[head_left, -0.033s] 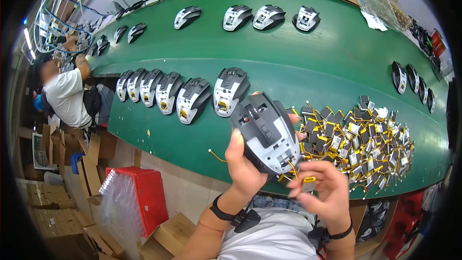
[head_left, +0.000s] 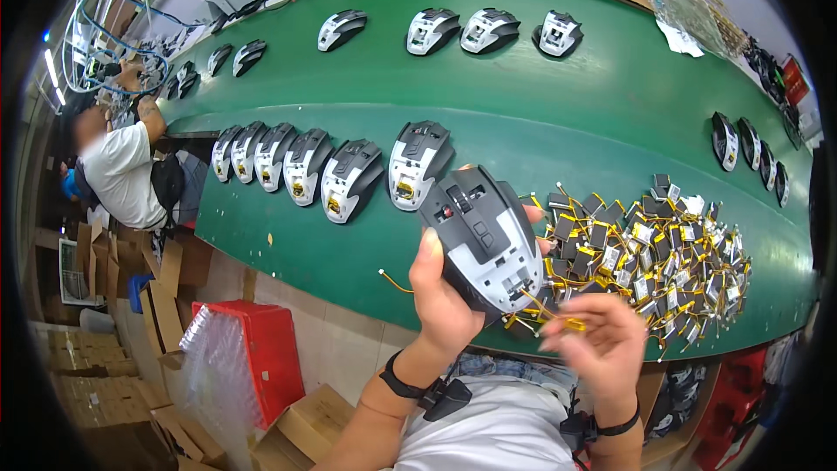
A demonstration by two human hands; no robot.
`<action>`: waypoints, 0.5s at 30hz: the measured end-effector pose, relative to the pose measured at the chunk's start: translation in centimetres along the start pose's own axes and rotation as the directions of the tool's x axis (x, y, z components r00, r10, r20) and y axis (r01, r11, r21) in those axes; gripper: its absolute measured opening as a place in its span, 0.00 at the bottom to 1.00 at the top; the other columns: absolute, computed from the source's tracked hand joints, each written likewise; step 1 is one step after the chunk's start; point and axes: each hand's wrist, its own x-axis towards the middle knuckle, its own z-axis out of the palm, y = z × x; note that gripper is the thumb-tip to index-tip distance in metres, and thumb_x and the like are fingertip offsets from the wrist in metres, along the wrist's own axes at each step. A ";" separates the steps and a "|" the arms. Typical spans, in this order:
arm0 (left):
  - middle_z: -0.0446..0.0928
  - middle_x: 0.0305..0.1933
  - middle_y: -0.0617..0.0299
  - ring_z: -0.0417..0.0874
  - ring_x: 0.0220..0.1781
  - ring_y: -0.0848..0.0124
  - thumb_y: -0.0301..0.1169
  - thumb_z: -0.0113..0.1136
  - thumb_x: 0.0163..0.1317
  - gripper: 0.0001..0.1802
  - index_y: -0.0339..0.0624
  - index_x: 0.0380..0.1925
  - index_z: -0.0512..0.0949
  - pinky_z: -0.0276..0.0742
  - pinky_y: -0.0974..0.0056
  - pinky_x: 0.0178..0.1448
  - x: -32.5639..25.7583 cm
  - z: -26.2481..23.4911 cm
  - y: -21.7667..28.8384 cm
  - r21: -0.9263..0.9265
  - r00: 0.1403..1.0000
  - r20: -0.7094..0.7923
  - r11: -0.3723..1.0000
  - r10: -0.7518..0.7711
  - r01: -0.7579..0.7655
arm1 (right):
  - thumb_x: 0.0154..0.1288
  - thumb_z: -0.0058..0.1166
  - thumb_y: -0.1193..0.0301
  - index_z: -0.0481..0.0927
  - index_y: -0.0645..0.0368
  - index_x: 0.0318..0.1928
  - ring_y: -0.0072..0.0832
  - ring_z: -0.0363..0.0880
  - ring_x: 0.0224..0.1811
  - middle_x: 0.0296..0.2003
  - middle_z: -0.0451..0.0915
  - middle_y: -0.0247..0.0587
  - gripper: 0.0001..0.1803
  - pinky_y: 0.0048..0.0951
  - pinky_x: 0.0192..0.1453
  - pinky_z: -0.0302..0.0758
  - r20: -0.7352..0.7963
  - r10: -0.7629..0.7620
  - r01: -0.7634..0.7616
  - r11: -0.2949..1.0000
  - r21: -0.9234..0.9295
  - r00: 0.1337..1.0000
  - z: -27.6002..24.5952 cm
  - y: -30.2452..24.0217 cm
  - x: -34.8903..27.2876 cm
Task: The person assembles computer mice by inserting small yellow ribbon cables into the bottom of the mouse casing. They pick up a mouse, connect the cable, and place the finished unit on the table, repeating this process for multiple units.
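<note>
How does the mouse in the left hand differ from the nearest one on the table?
The held mouse is raised in the left hand; the other mouse rests on the table. The held mouse trails a wire toward the right hand; the other mouse has a yellow piece in its opening. Both have dark and pale grey shells.

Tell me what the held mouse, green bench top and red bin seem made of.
Mouse: probably hard plastic, matte dark grey and smooth pale grey, judging by moulded panels and cut-outs.
Green bench top: smooth, soft sheen in the light; perhaps a rubber or vinyl mat, not certain.
Red bin: likely rigid plastic, fairly smooth, from its evenly coloured flat walls.
</note>
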 end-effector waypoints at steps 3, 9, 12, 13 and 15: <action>0.73 0.59 0.38 0.82 0.53 0.48 0.57 0.34 0.71 0.37 0.45 0.70 0.54 0.81 0.49 0.55 0.0 0.6 -0.7 -0.065 1.000 -0.002 0.998 0.017 -0.017 | 0.63 0.59 0.78 0.74 0.68 0.50 0.30 0.84 0.43 0.39 0.82 0.51 0.16 0.30 0.45 0.83 -0.344 -0.239 0.221 0.971 -0.092 0.908 -0.4 0.7 0.8; 0.78 0.52 0.41 0.86 0.44 0.51 0.60 0.26 0.69 0.41 0.32 0.59 0.68 0.84 0.53 0.48 0.2 2.8 -1.2 -0.055 0.981 -0.146 0.991 -0.131 0.124 | 0.67 0.57 0.63 0.70 0.67 0.54 0.27 0.80 0.34 0.38 0.81 0.50 0.23 0.28 0.44 0.78 -0.189 -0.278 0.324 0.901 0.287 0.942 0.2 1.2 3.1; 0.79 0.51 0.42 0.86 0.43 0.52 0.59 0.25 0.70 0.41 0.32 0.58 0.70 0.84 0.53 0.48 0.3 2.8 -1.1 -0.019 0.979 -0.166 0.993 -0.118 0.117 | 0.62 0.60 0.73 0.81 0.67 0.46 0.27 0.74 0.29 0.33 0.79 0.45 0.14 0.29 0.42 0.76 -0.042 -0.481 0.428 0.813 -0.394 0.875 1.1 0.4 2.9; 0.79 0.50 0.42 0.86 0.43 0.52 0.59 0.25 0.70 0.40 0.32 0.58 0.70 0.85 0.53 0.48 0.4 2.6 -1.2 -0.002 0.979 -0.172 0.994 -0.108 0.109 | 0.59 0.61 0.76 0.83 0.66 0.44 0.28 0.73 0.28 0.32 0.78 0.44 0.13 0.30 0.44 0.77 0.073 -0.491 0.440 0.692 -0.573 0.868 1.3 -0.1 2.9; 0.80 0.50 0.42 0.86 0.42 0.53 0.58 0.25 0.70 0.40 0.33 0.57 0.71 0.85 0.54 0.47 0.5 2.5 -1.2 -0.032 0.977 -0.173 0.992 -0.124 0.120 | 0.53 0.64 0.78 0.85 0.63 0.45 0.30 0.72 0.28 0.31 0.75 0.39 0.16 0.30 0.41 0.76 0.119 -0.591 0.476 0.497 -0.726 0.798 1.8 0.0 3.3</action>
